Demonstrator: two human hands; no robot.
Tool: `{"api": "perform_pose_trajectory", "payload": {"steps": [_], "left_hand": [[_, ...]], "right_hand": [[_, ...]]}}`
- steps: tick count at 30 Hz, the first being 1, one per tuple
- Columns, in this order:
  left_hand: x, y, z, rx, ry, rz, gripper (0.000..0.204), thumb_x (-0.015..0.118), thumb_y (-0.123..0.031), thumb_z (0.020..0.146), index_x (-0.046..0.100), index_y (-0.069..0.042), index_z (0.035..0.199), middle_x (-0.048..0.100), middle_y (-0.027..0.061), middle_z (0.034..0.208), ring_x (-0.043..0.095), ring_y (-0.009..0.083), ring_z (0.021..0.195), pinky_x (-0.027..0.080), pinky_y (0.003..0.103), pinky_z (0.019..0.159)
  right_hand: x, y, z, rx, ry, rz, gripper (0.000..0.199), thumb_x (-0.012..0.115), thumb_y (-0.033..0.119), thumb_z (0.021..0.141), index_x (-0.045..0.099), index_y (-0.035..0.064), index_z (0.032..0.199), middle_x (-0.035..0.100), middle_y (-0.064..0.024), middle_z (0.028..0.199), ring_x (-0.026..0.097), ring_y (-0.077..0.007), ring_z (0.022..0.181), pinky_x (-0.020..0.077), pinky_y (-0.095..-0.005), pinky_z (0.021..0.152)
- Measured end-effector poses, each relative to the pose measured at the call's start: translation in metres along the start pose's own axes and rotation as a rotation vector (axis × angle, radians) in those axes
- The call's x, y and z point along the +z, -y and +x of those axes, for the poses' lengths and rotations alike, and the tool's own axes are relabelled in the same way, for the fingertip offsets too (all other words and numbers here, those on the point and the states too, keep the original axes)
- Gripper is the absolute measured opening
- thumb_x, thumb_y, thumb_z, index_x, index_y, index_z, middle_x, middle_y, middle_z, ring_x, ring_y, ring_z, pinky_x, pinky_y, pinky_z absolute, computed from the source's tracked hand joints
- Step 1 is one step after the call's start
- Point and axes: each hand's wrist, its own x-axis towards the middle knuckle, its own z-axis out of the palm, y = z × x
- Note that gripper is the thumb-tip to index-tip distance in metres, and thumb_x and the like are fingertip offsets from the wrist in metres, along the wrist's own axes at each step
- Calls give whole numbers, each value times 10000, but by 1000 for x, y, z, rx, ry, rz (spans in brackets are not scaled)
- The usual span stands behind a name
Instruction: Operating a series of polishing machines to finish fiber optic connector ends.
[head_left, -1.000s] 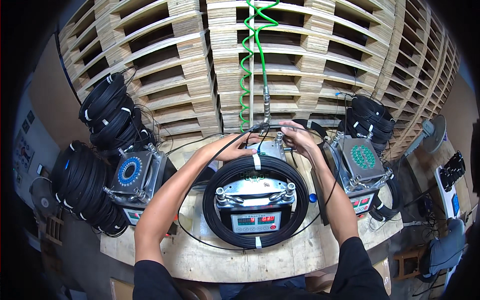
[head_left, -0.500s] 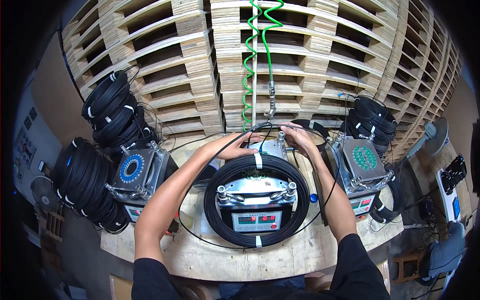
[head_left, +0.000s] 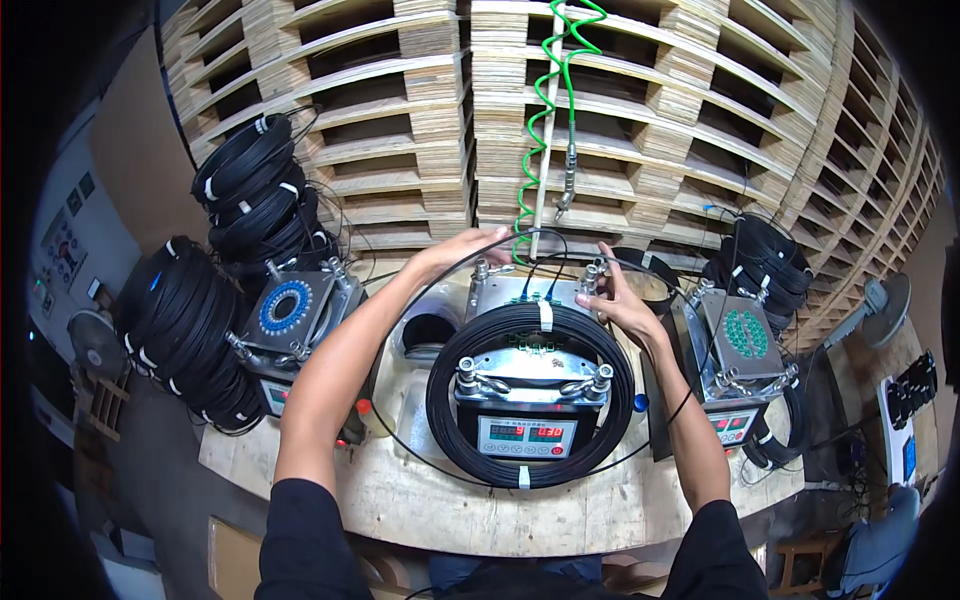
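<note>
A boxy machine with a lit display (head_left: 526, 436) stands before me, with a coil of black cable (head_left: 440, 430) resting upright round its front. Small green connectors (head_left: 538, 343) sit in its metal plate (head_left: 520, 368), and two thin black leads with blue ends enter at the back. My left hand (head_left: 462, 250) is beside the rear left clamp post (head_left: 481, 270), fingers stretched out and partly behind a loose cable loop. At the rear right clamp post (head_left: 594, 270), my right hand (head_left: 625, 303) has its index finger raised and thumb apart, the thumb by the plate's corner.
Similar machines stand left (head_left: 285, 305) and right (head_left: 745, 335), holding blue and green connectors. Black cable coils (head_left: 180, 330) are stacked at the left, more coils (head_left: 765, 260) at the right. A green air hose (head_left: 572, 90) with a metal nozzle hangs before stacked pallets (head_left: 400, 150).
My left hand has moved off the plate's back edge toward the rear left post. My right hand's fingers have spread at the rear right post. The display digits differ, and the view has shifted.
</note>
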Motion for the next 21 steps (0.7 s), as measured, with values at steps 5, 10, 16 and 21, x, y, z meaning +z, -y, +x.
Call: {"api": "perform_pose_trajectory", "payload": {"steps": [5,10,16,21], "left_hand": [[32,14,-3,15,-74,-308,514,512,-477,1050,573,-115,1410,667,58,1042,621,139,1035,483,301,877],[26,56,4,92,-292,-587,431,601,-344,1022,574,-66,1350,633,52,1011,638,139,965,556,324,894],[32,83,16,234,-542,-982,318,658,-56,973,516,-14,1255,609,119,1014,689,236,905,624,342,846],[38,93,14,317,-589,-1173,249,659,-32,965,550,-20,1189,649,146,1000,692,270,947,606,363,803]], "right_hand": [[-8,-16,4,-17,-5,-7,1104,826,304,829,79,225,1638,569,-158,1125,519,-171,842,457,-328,768],[-3,-16,4,-16,-2,-25,1062,821,335,835,124,249,1631,519,-137,1106,503,-188,897,437,-336,832],[-11,-32,10,-23,6,-50,1131,840,469,789,107,293,1631,443,-230,1305,577,-252,949,521,-326,620],[-12,-34,10,-29,-11,-26,1123,847,450,788,128,263,1632,433,-166,1260,544,-199,898,484,-289,643]]}}
